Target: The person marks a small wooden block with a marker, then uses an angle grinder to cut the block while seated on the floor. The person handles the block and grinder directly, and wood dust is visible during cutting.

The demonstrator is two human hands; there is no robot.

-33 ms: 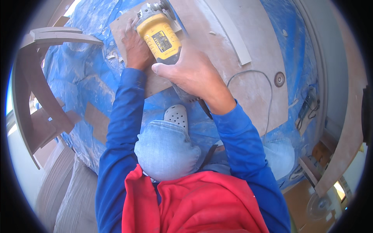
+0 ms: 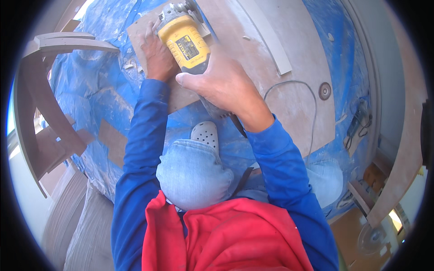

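My right hand [image 2: 230, 86] is closed around the grey rear body of a yellow angle grinder [image 2: 183, 43], with its thumb along the near side. The grinder's metal head [image 2: 174, 11] points away from me at the top of the view; its disc is only partly visible. My left hand [image 2: 158, 56] lies with fingers stretched out on a thin brown board [image 2: 181, 99], just left of the grinder. The grinder's body hides part of that hand, including its thumb.
A large curved wooden panel [image 2: 307, 131] holds a pale strip [image 2: 266, 36], a round disc [image 2: 324, 91] and a looping cord [image 2: 315, 108]. Blue plastic sheeting [image 2: 90, 95] covers the floor. A curved wooden frame [image 2: 34, 99] stands left; another tool [image 2: 357, 122] lies right. My shoe [image 2: 205, 135] is near the board.
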